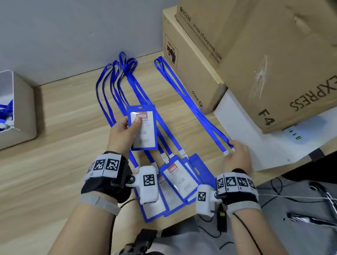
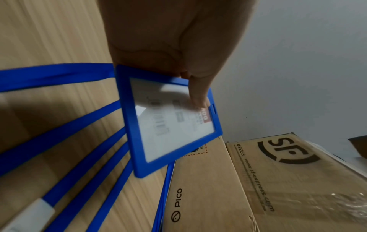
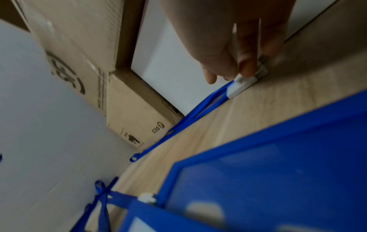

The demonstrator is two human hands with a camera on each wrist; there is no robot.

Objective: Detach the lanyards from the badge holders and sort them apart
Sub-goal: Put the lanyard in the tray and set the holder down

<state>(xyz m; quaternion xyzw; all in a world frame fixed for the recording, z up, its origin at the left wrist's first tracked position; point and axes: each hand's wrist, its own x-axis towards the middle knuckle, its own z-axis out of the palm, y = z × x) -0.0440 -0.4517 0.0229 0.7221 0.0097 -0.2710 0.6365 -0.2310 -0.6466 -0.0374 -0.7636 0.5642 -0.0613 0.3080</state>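
Head view: left hand (image 1: 122, 132) pinching badge holder (image 1: 143, 128), right hand (image 1: 237, 157) pinching lanyard (image 1: 192, 103) clip.

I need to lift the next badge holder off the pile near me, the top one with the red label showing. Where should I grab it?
Pinch the badge holder by its long right edge, coming from the right with the right hand. It lies flat atop the fanned pile, and the lanyard clip crowds its far end. This is a judgement.

- A light wood-grain tabletop (image 1: 49, 159) fills the foreground.
- A plain grey wall (image 1: 71, 23) rises behind it.
- Stacked cardboard boxes (image 1: 286, 65) crowd the right side.
- A small grey bin (image 1: 23, 106) sits at the left edge.
- The light is soft and even.
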